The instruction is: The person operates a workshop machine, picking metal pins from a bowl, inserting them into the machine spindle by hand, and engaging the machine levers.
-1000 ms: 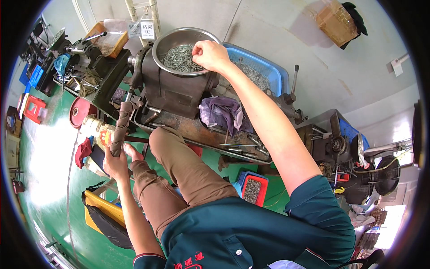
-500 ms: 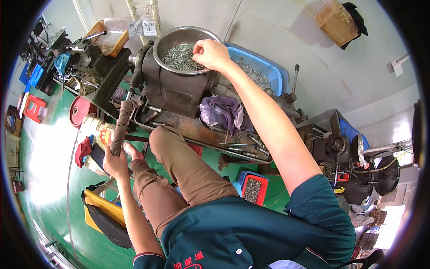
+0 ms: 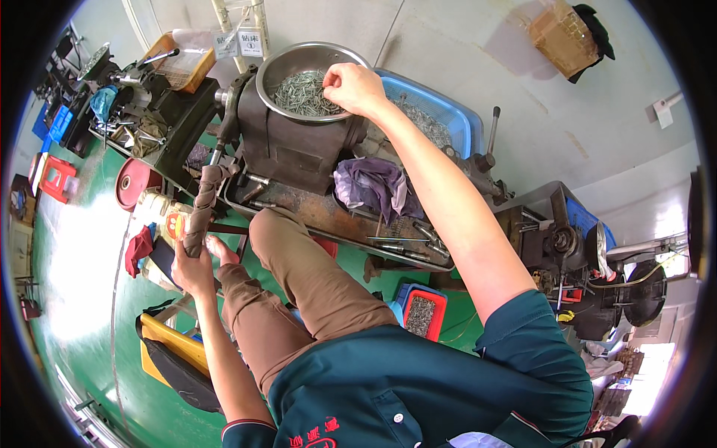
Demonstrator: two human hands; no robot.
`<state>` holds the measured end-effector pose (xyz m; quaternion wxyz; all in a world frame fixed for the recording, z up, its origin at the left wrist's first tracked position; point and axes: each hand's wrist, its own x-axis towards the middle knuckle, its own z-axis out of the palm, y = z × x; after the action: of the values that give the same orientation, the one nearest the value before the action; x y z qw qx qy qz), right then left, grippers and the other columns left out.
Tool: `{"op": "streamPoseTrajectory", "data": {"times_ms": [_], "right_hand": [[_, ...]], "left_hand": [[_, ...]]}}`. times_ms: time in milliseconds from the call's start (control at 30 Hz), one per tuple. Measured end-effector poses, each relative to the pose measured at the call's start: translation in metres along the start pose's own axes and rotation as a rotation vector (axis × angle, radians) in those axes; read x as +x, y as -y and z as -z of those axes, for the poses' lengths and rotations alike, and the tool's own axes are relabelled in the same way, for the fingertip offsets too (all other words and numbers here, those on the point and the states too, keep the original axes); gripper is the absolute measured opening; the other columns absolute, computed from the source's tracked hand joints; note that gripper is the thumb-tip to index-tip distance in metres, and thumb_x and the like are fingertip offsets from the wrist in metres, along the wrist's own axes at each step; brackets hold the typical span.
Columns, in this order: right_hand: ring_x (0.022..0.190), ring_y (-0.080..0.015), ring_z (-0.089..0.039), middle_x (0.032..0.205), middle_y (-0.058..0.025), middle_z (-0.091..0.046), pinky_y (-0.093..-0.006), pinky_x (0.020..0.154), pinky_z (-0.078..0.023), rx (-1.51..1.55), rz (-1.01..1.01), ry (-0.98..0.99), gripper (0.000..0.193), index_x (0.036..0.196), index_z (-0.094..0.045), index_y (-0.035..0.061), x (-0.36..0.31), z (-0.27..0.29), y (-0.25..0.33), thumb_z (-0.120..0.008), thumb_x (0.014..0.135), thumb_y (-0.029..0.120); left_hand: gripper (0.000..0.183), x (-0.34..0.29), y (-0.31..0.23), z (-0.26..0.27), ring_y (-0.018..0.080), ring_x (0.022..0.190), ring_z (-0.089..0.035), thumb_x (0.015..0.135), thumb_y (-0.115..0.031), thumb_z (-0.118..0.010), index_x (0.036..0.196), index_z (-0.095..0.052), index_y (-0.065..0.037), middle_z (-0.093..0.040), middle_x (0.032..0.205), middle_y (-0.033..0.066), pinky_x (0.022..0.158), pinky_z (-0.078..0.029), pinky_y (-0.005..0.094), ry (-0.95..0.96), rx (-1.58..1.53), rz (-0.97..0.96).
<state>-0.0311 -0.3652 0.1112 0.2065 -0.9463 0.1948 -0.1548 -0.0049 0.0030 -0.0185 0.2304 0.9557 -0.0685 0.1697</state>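
My left hand (image 3: pixel 193 273) is closed around the lower end of a lever handle (image 3: pixel 203 207) wrapped in brown cloth strip. The lever slants up to the dark metal machine (image 3: pixel 295 153). On top of that machine rests a round steel bowl (image 3: pixel 267 104) with many small, thin silvery metal pins (image 3: pixel 302 95) in it. My right hand (image 3: pixel 355 88) reaches over the bowl's right side, its thumb and fingers pinched together just above the pins. Whatever is between those fingertips is too small or hidden to make out.
Behind the bowl sits a blue plastic basket (image 3: pixel 469 123) of metal parts. A purple rag (image 3: pixel 370 185) and several metal tools lie on the machine's tray (image 3: pixel 321 224). Below is a red bin (image 3: pixel 438 317) of small parts. Another machine (image 3: pixel 160 112) stands left.
Almost nothing differs. My right hand stays pinched over the bowl, with only a very slight shift, and my left hand keeps its hold on the lever handle.
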Motion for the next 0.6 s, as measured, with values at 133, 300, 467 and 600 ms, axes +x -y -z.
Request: {"op": "streamPoseTrajectory", "data": {"times_ms": [133, 300, 467, 600], "right_hand": [[0.073, -0.0211, -0.058, 0.071, -0.0047, -0.061, -0.0322, 0.066, -0.045, -0.003, -0.005, 0.002, 0.014, 0.071, -0.061, 0.0120, 0.0004, 0.0003, -0.0005, -0.056, 0.062, 0.022], [0.072, -0.0211, -0.059, 0.071, -0.0043, -0.061, -0.0322, 0.066, -0.045, -0.003, 0.002, -0.010, 0.014, 0.071, -0.061, 0.0120, 0.0000, 0.0000, -0.0012, -0.056, 0.063, 0.022], [0.072, -0.0211, -0.059, 0.070, -0.0041, -0.061, -0.0322, 0.065, -0.045, 0.007, 0.002, -0.018, 0.014, 0.071, -0.061, 0.0119, 0.0002, -0.0003, -0.0001, -0.056, 0.063, 0.022], [0.072, -0.0208, -0.059, 0.070, -0.0039, -0.061, -0.0319, 0.065, -0.045, 0.009, -0.003, -0.025, 0.014, 0.071, -0.061, 0.0120, 0.0001, 0.0002, -0.0021, -0.056, 0.063, 0.022]], "left_hand": [[0.027, 0.0000, -0.0017, -0.0001, 0.0364, 0.066, -0.056, 0.061, -0.021, -0.058, 0.084, -0.055, -0.005, -0.057, 0.068, 0.0190, 0.057, -0.043, 0.0423, -0.013, -0.010, -0.005], [0.028, 0.0001, -0.0029, 0.0005, 0.0365, 0.066, -0.056, 0.061, -0.021, -0.057, 0.084, -0.055, -0.005, -0.057, 0.067, 0.0194, 0.057, -0.043, 0.0424, -0.005, -0.013, 0.000], [0.028, -0.0003, -0.0020, 0.0016, 0.0371, 0.066, -0.055, 0.061, -0.021, -0.057, 0.083, -0.055, -0.005, -0.056, 0.067, 0.0203, 0.057, -0.043, 0.0425, -0.018, -0.034, -0.012], [0.028, 0.0002, -0.0045, 0.0009, 0.0372, 0.065, -0.055, 0.061, -0.022, -0.057, 0.083, -0.055, -0.005, -0.056, 0.067, 0.0204, 0.056, -0.043, 0.0424, -0.019, -0.049, -0.015]]}}
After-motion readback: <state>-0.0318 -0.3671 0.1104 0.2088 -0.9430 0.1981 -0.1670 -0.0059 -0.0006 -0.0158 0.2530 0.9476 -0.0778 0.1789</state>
